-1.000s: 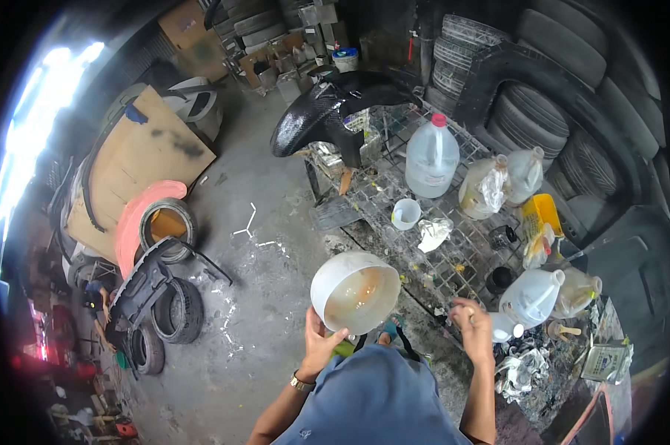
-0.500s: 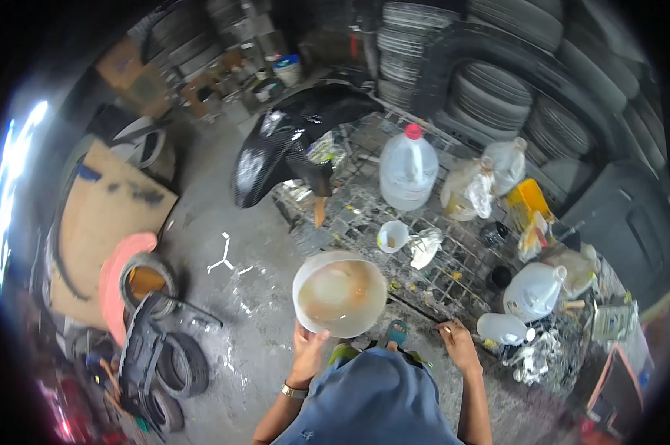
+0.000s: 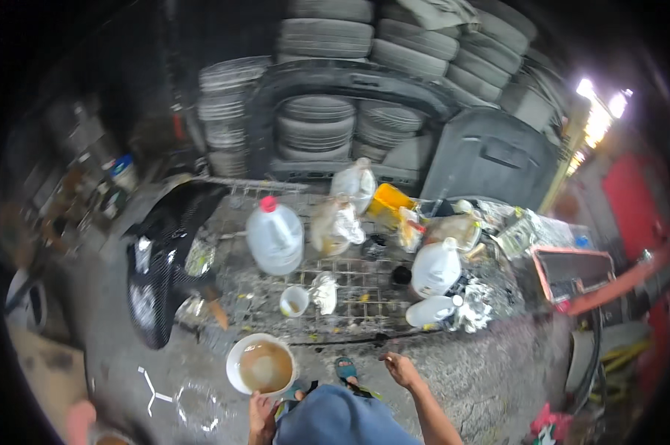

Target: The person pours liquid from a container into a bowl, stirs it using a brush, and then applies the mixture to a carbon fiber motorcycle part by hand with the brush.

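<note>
My left hand (image 3: 261, 409) grips the rim of a round white bucket (image 3: 233, 371) with cloudy brownish liquid in it. The bucket hangs over the floor in front of the work table's near edge. To its right, my right hand (image 3: 400, 369) is closed in a pinch, apart from the table; whatever small thing it may hold is too small to make out. Near the table's front stand a small white cup (image 3: 294, 301) with some residue and a crumpled white wad (image 3: 324, 293). A large clear jug with a red cap (image 3: 275, 237) stands behind them.
The grid-topped, stained table (image 3: 335, 322) spans the middle. A glossy black carbon-patterned panel (image 3: 151, 282) overhangs its left end. A white jug (image 3: 436, 268), a smaller bottle (image 3: 431, 311), crumpled foil (image 3: 474, 305) and a yellow container (image 3: 389, 206) crowd the right. Stacked tires (image 3: 316, 126) stand behind.
The view has swung to the right, bringing more of the table's right end and the red parts into sight. My left hand still holds the bucket; the right stays pinched.
</note>
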Available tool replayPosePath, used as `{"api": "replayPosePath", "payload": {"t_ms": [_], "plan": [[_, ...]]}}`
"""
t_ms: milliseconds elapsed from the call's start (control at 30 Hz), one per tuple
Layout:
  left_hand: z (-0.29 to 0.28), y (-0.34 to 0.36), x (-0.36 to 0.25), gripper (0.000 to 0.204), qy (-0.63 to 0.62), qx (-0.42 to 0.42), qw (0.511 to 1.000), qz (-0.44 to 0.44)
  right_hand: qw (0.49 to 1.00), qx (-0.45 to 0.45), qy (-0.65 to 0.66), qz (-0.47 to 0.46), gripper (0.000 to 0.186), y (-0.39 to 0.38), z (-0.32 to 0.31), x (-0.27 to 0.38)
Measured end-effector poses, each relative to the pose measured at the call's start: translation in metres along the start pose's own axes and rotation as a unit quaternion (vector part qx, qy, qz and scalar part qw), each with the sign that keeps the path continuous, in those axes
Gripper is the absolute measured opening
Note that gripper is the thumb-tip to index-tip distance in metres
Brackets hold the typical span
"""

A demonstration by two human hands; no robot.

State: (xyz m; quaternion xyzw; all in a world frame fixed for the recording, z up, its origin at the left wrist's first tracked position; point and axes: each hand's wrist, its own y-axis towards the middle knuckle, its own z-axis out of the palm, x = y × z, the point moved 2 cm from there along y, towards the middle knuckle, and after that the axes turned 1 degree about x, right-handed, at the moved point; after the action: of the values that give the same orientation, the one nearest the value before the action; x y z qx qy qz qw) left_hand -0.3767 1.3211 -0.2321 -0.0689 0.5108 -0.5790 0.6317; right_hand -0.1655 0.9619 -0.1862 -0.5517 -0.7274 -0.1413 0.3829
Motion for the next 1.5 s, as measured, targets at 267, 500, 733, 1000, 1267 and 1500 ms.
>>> {"api": "replayPosePath", "payload": {"t_ms": [267,500,733,1000,1267,1500], "plan": [[0.016,0.018,-0.036,0.048,0.013,0.054,0.998,0.003,0.991,-0.05,-0.019,0.121,0.025,-0.033,0.023,-0.013],[0.007,0.036,-0.037,0.033,0.006,0.087,0.996,0.009,0.988,0.002,0.009,0.156,0.031,-0.007,0.018,0.001],[0.036,0.014,-0.033,0.029,0.165,0.103,0.976,0.099,0.996,-0.036,-0.07,0.041,0.024,0.031,0.019,-0.012],[0.075,0.033,-0.032,0.036,-0.005,0.128,0.992,0.015,0.992,-0.093,0.079,-0.043,0.024,0.068,-0.027,0.037],[0.128,-0.019,-0.059,0.041,0.014,0.078,0.986,0.144,0.928,-0.334,0.141,-0.088,0.025,0.309,-0.133,0.118],[0.138,-0.106,-0.17,0.041,0.01,-0.022,0.937,0.35,0.967,-0.223,-0.109,-0.059,0.024,0.464,-0.169,0.097]]}}
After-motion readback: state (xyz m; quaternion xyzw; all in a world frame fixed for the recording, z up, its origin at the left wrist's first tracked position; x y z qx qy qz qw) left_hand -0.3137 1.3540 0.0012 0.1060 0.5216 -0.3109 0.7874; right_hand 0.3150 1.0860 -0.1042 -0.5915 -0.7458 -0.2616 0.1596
